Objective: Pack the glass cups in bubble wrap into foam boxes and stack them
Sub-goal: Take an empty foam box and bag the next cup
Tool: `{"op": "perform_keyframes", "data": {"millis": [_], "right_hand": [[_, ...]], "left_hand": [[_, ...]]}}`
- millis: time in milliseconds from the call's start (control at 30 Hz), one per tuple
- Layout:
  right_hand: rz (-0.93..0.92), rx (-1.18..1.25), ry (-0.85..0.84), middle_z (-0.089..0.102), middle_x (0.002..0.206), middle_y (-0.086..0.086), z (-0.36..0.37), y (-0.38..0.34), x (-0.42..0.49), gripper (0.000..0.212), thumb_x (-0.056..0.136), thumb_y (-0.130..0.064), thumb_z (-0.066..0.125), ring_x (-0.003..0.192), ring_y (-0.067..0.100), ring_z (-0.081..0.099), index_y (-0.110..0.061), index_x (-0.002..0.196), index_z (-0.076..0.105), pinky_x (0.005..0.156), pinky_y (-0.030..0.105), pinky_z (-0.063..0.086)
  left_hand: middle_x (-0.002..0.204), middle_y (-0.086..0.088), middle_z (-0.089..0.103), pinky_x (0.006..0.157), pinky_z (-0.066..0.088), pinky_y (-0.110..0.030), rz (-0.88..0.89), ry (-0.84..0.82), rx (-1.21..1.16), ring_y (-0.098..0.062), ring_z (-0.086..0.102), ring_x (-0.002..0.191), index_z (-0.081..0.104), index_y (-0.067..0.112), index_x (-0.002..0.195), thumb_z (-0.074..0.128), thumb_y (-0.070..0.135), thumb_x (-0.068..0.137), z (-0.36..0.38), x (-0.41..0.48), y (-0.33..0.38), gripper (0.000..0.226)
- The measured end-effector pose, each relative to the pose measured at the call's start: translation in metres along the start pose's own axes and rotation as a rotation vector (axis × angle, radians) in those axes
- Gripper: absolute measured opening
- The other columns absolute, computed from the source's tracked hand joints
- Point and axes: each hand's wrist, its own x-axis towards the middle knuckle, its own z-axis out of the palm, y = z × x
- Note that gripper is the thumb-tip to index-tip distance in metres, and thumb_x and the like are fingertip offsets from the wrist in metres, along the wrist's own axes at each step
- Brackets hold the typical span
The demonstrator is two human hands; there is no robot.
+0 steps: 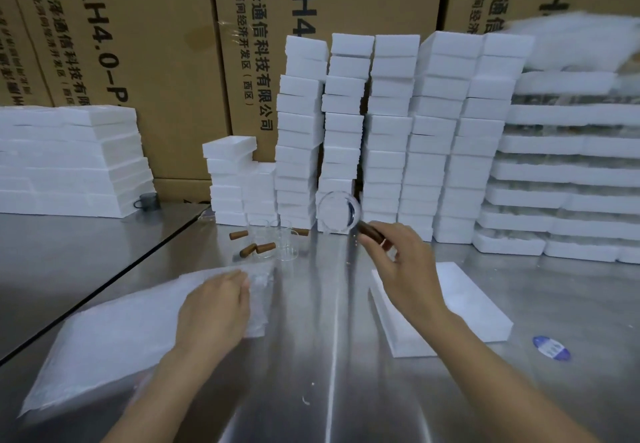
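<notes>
**One glass cup in hand, bubble wrap under the other palm**

- Item 1: glass cup, clear, with a brown handle. It is held tilted in the air above the steel table, in front of the foam stacks, mouth or base turned toward the camera.
- Item 2: right hand. The fingers are curled and pinch the cup's handle.
- Item 3: left hand. It lies palm down with the fingers nearly straight, pressed on the near-right corner of the bubble wrap.
- Item 4: bubble wrap, a pile of flat sheets on the left of the table.
- Item 5: foam box, white, flat on the table to the right of centre and partly hidden by the right wrist.
- Item 6: spare cups, several clear ones with brown handles, clustered near the foot of the stacks.
- Item 7: foam stacks, many tall white columns along the back, with lower piles to the left and right.
- Item 8: cartons, brown and printed, behind everything.
- Item 9: blue oval label, on the table at right.
</notes>
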Motion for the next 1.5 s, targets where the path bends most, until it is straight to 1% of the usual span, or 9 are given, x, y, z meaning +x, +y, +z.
{"op": "perform_keyframes", "data": {"millis": [167,300,400,567,867,1033,1200,1333,1500], "right_hand": [[0.007,0.047,0.075,0.064,0.093,-0.023,-0.036,-0.021,-0.019,0.016,0.101,-0.044,0.065,0.090,0.011,0.060,-0.036,0.113,0.071,0.074,0.009,0.038],[0.058,0.089,0.141,0.068,0.096,-0.020,-0.044,-0.019,-0.051,0.015,0.099,-0.044,0.065,0.086,0.013,0.061,-0.038,0.111,0.072,0.069,0.009,0.039],[0.118,0.071,0.155,0.070,0.098,-0.020,-0.043,-0.009,-0.072,0.014,0.100,-0.045,0.064,0.087,0.013,0.061,-0.041,0.111,0.071,0.069,0.010,0.040],[0.222,0.147,0.145,0.069,0.090,-0.018,-0.047,-0.002,-0.075,0.013,0.099,-0.046,0.064,0.080,0.010,0.059,-0.039,0.103,0.074,0.067,0.013,0.040],[0.809,1.307,-0.088,0.036,0.069,-0.004,-0.056,0.000,-0.058,0.036,0.100,-0.046,0.059,0.058,0.013,0.028,-0.016,0.081,0.054,0.046,0.024,0.025],[0.716,1.101,-0.098,0.044,0.073,-0.003,-0.059,0.002,-0.061,0.031,0.103,-0.044,0.058,0.059,0.013,0.034,-0.019,0.085,0.061,0.052,0.025,0.027],[0.388,0.450,-0.201,0.044,0.065,-0.013,-0.060,-0.007,-0.069,0.042,0.106,-0.046,0.051,0.064,0.016,0.037,-0.031,0.068,0.060,0.059,0.023,0.032],[0.273,0.325,-0.217,0.048,0.064,-0.017,-0.052,-0.006,-0.073,0.041,0.105,-0.053,0.050,0.060,0.007,0.040,-0.036,0.070,0.060,0.061,0.022,0.034],[0.171,0.273,-0.143,0.060,0.115,-0.022,-0.042,-0.004,-0.081,0.044,0.089,-0.051,0.077,0.098,0.005,0.059,-0.044,0.127,0.058,0.078,0.025,0.049]], "left_hand": [[0.115,-0.004,0.074,0.089,0.055,-0.040,0.086,-0.295,-0.029,-0.025,0.069,0.100,0.066,0.026,0.106,0.033,0.041,0.112,0.016,-0.002,0.069,0.037],[0.173,0.001,0.034,0.128,0.025,-0.045,0.151,-0.472,-0.031,-0.023,0.032,0.159,0.038,0.027,0.166,0.032,0.065,0.109,0.036,-0.022,0.090,0.069],[0.179,0.003,0.019,0.133,0.011,-0.046,0.216,-0.497,-0.028,-0.019,0.015,0.165,0.024,0.029,0.171,0.031,0.072,0.106,0.048,-0.029,0.082,0.078],[0.156,0.012,0.052,0.115,0.041,-0.038,0.193,-0.282,-0.097,-0.016,0.048,0.142,0.054,0.037,0.151,0.056,0.069,0.099,0.041,-0.026,0.079,0.061],[0.098,0.017,0.066,0.085,0.057,-0.035,0.137,-0.161,-0.131,-0.002,0.061,0.086,0.073,0.037,0.092,0.068,0.048,0.099,0.046,-0.019,0.076,0.014],[0.101,0.019,0.069,0.086,0.057,-0.032,0.095,-0.172,-0.315,0.000,0.063,0.093,0.070,0.043,0.107,0.071,0.055,0.096,0.044,-0.026,0.082,0.016],[0.108,0.008,0.079,0.081,0.062,-0.026,-0.020,-0.263,-1.284,-0.011,0.077,0.101,0.068,0.040,0.125,0.087,0.064,0.071,0.005,-0.037,0.120,0.061],[0.111,-0.001,0.082,0.081,0.065,-0.030,-0.062,-0.350,-1.534,-0.022,0.079,0.106,0.066,0.025,0.133,0.095,0.043,0.078,-0.001,-0.049,0.139,0.064],[0.121,-0.017,0.079,0.093,0.062,-0.038,-0.254,-0.495,-1.817,-0.028,0.078,0.112,0.063,0.016,0.127,0.081,0.049,0.088,-0.004,-0.052,0.143,0.054]]}}
